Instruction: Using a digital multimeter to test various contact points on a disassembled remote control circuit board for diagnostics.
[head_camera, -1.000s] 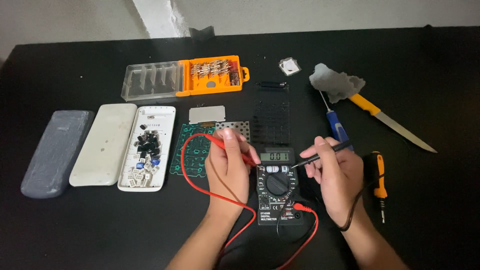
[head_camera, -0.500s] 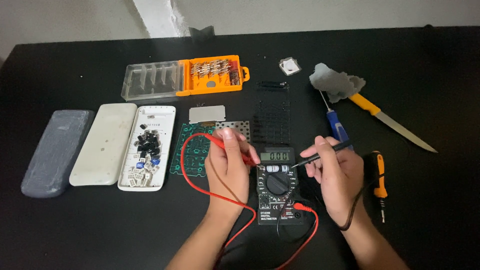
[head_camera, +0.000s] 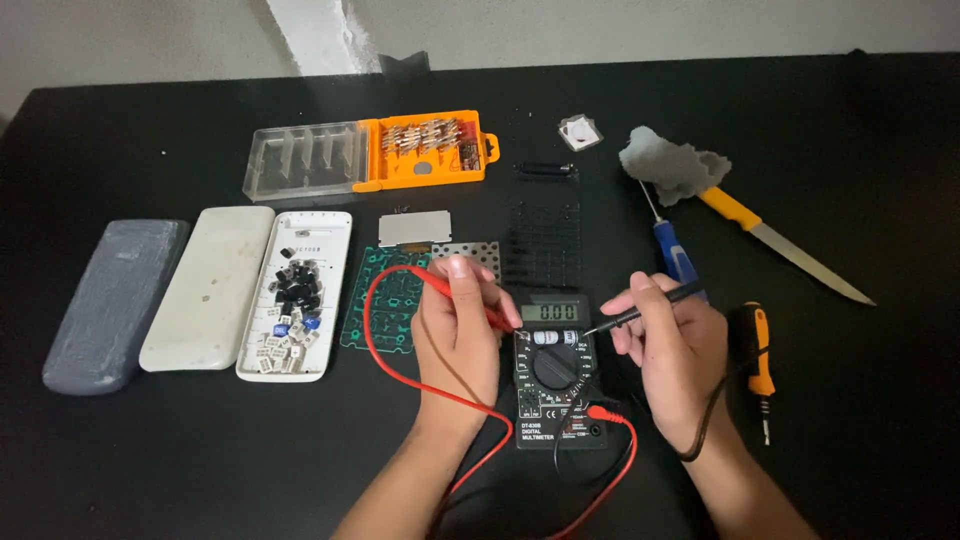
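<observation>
Red probe (head_camera: 470, 297) sits clamped in left hand (head_camera: 458, 335) fingers, tip pointing right toward the top-left corner of the black multimeter (head_camera: 556, 372). Black probe (head_camera: 645, 307) pinched btwn right hand (head_camera: 672, 345) thumb & fingers, tip aimed left, just beside the meter's upper right edge. Whether either tip touches the meter: can't tell. Meter lies flat on the black bench (head_camera: 150, 450) btwn both hands, display at top, dial mid.

Red lead (head_camera: 385, 330) loops left over the green circuit board (head_camera: 385, 305) & runs back under the left wrist to the meter's bottom jacks. Left of board: open white shell w/ loose keys (head_camera: 292, 300), white cover (head_camera: 208, 288), grey cover (head_camera: 115, 290). Behind: orange bit case (head_camera: 425, 148) w/ clear lid, black keypad frame (head_camera: 543, 225). Right side: blue screwdriver (head_camera: 672, 245), yellow-handled knife (head_camera: 785, 245), orange-black screwdriver (head_camera: 757, 355) near right hand.

Both forearms come up from the bottom edge; left palm down, right hand tilted on its side, black band on wrist.
</observation>
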